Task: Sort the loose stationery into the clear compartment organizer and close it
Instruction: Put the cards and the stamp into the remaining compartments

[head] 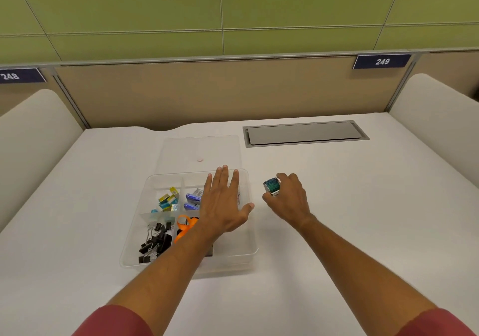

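We note the organizer [248,247] at centre of the desk [363,219], its lid [181,151] lying flat at its 12 o'clock. The left hand [224,201] hovers over the tray's right half, fingers straight and spread, holding nothing. At the tray's 3 o'clock, just beside it, the right hand [290,197] pinches a small green box [271,186] between thumb and fingers. Inside: black clips [155,241] at 7 o'clock, orange scissors [184,225] beside them, small coloured boxes [168,201] at 11 o'clock.
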`<move>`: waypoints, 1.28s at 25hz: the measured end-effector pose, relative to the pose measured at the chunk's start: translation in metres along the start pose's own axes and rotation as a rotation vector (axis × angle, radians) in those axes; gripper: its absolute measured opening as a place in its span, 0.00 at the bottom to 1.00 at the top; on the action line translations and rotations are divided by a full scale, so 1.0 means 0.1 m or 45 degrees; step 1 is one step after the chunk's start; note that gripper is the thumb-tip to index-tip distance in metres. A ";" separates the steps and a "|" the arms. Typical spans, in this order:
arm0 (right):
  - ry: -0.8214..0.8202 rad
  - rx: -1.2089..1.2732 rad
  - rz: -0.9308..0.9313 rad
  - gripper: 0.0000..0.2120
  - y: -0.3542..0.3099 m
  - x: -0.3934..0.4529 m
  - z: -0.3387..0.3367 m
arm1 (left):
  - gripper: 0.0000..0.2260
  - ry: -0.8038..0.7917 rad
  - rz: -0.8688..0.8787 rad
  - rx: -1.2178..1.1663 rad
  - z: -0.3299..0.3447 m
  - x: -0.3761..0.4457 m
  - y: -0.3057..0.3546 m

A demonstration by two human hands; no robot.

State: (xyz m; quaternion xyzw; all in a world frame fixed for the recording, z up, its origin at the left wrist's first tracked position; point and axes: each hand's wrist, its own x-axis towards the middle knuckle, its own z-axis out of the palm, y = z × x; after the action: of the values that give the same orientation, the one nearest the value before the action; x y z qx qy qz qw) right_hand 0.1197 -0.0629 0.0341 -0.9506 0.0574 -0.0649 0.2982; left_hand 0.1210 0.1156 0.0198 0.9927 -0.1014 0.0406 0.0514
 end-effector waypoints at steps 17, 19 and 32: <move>0.020 -0.048 -0.031 0.25 -0.60 -0.33 0.32 | 0.44 0.042 0.052 -0.026 0.05 -0.14 -0.70; -0.029 -0.076 -0.043 0.26 -0.63 -0.37 0.37 | 0.44 0.038 0.052 -0.010 0.04 -0.15 -0.74; -0.393 -0.399 -0.024 0.30 -0.69 -0.55 0.86 | 0.42 -0.008 -0.017 -0.039 0.04 -0.33 -0.99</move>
State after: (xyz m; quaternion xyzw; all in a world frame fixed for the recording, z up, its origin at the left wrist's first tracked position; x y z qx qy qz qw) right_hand 0.0838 0.0493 -0.0014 -0.9845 0.0116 0.0884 0.1513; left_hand 0.1097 0.2181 0.0038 0.9926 -0.0954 0.0356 0.0666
